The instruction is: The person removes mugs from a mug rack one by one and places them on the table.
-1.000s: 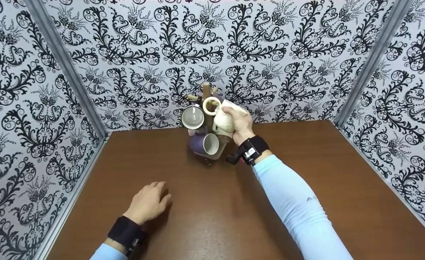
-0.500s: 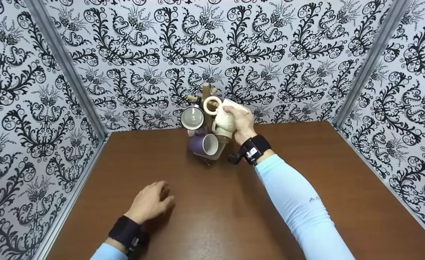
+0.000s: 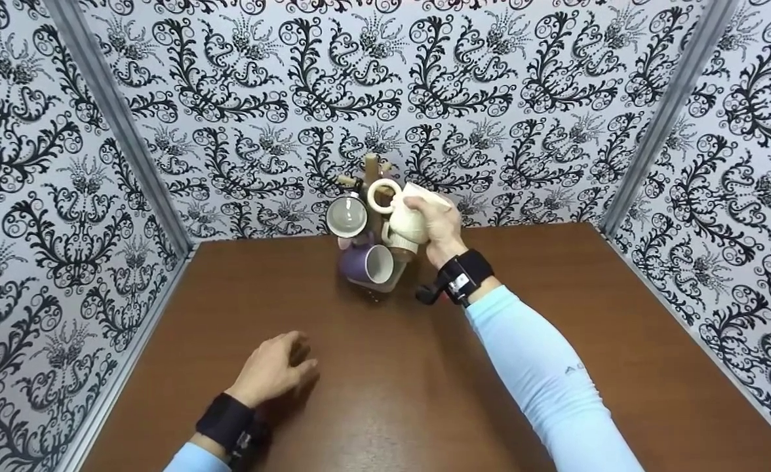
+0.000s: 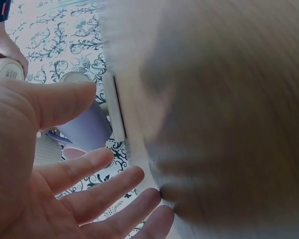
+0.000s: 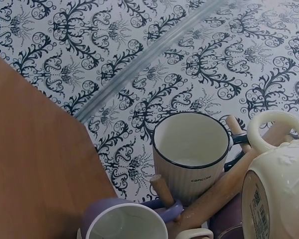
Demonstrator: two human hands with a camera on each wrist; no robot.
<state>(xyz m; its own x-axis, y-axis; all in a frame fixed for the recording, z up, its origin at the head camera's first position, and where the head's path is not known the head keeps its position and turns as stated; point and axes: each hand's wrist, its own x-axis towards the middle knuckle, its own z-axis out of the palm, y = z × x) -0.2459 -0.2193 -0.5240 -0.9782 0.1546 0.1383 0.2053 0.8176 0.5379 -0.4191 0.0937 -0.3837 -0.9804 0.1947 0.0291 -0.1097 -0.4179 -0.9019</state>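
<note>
My right hand [image 3: 439,226] grips a cream mug [image 3: 406,219] by its body, tilted, at the right side of a wooden mug tree [image 3: 372,164]. The ring handle of this mug points left toward the post; in the right wrist view it is close to the post's end, and I cannot tell whether they touch. Its base with a barcode label shows there too. A white mug with a dark rim [image 5: 192,144] and a purple mug [image 3: 362,263] hang on the tree. Another pale mug [image 3: 404,244] is partly hidden below the held one. My left hand [image 3: 273,368] stays low over the table, fingers relaxed, holding nothing.
The brown wooden table [image 3: 372,380] runs back to a patterned wall [image 3: 241,131], with the mug tree near that back edge. Side walls with grey corner posts [image 3: 120,118] close in the left and right. A pale tree base [image 3: 385,282] shows below the purple mug.
My right hand, with the cream mug, has shifted very slightly to the right relative to the tree. My left hand has barely moved, and the head view has shifted a little.
</note>
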